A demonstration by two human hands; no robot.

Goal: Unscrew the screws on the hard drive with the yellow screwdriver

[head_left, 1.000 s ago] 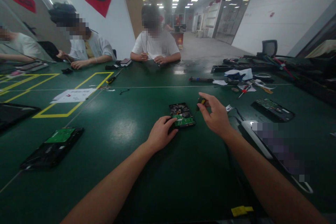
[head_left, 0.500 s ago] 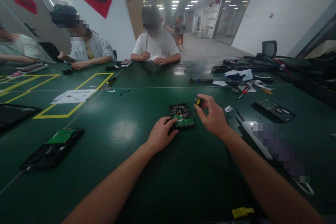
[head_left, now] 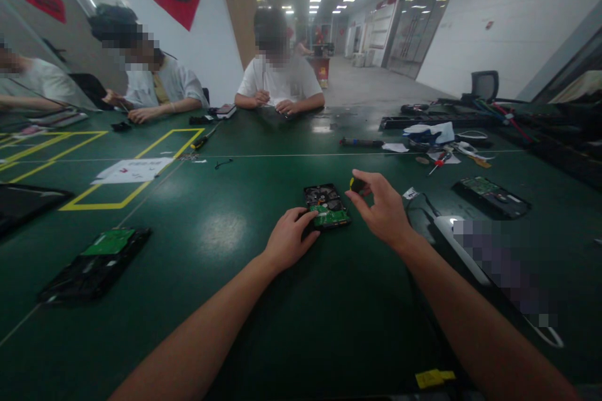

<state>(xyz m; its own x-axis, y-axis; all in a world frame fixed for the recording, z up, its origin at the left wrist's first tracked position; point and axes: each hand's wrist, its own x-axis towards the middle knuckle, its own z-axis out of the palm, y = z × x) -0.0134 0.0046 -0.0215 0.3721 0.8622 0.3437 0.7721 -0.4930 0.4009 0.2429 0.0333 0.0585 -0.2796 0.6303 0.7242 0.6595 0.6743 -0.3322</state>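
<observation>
A hard drive lies flat on the green table with its green circuit board facing up. My left hand grips the drive's near left corner, fingers resting on the board and thumb by the front edge. Just right of the drive, my right hand is raised above the table. Its thumb and fingers pinch a black-and-yellow screwdriver by the handle; the shaft cannot be made out.
Another hard drive lies to the right, beside a white power strip. On the left is a black device with a green board. Papers and a second screwdriver lie farther back. Several people sit across the table.
The screwdriver handle has turned in my right fingers, showing less of its yellow end. My left hand and the hard drive keep their places.
</observation>
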